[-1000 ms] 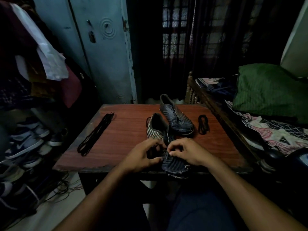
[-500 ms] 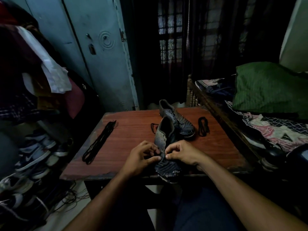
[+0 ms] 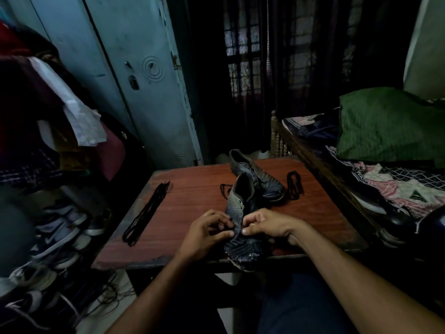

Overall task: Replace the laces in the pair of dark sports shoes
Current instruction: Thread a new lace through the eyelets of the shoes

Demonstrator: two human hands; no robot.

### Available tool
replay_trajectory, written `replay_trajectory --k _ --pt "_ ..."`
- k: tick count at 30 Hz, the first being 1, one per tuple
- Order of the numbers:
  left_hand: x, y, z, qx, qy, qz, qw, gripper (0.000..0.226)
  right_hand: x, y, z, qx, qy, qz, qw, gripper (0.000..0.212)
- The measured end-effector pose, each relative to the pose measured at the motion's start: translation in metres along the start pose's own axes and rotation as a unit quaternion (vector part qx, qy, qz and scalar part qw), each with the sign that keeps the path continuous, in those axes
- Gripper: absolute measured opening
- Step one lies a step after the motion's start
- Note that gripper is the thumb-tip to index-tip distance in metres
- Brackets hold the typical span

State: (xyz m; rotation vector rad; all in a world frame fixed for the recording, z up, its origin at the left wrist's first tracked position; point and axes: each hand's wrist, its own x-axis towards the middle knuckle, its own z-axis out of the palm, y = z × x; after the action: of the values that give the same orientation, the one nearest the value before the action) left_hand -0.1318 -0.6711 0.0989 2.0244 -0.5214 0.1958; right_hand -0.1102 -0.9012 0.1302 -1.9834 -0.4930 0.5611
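A dark striped sports shoe point(image 3: 237, 213) lies toe-first at the bench edge; its mate point(image 3: 257, 177) lies behind, black laces point(image 3: 147, 212) alongside.

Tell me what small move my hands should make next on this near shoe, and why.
Probably pull the lace out through the lowest eyelets. Both the left hand and right hand pinch at the near shoe there, and a loose lace loop trails behind it.

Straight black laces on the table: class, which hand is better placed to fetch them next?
Left hand: the straight laces lie on its side of the near shoe; the right hand would cross over.
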Motion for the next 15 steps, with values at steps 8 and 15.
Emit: replay_trajectory --k 8,15 --pt "0.002 -0.005 -0.003 0.022 -0.014 0.002 1.0 0.023 0.012 -0.009 0.005 -0.015 0.016 0.013 1.0 0.005" --pt "0.0 -0.003 -0.003 0.019 -0.021 0.028 0.999 0.015 0.012 0.008 0.021 0.041 0.144 -0.012 0.989 0.015"
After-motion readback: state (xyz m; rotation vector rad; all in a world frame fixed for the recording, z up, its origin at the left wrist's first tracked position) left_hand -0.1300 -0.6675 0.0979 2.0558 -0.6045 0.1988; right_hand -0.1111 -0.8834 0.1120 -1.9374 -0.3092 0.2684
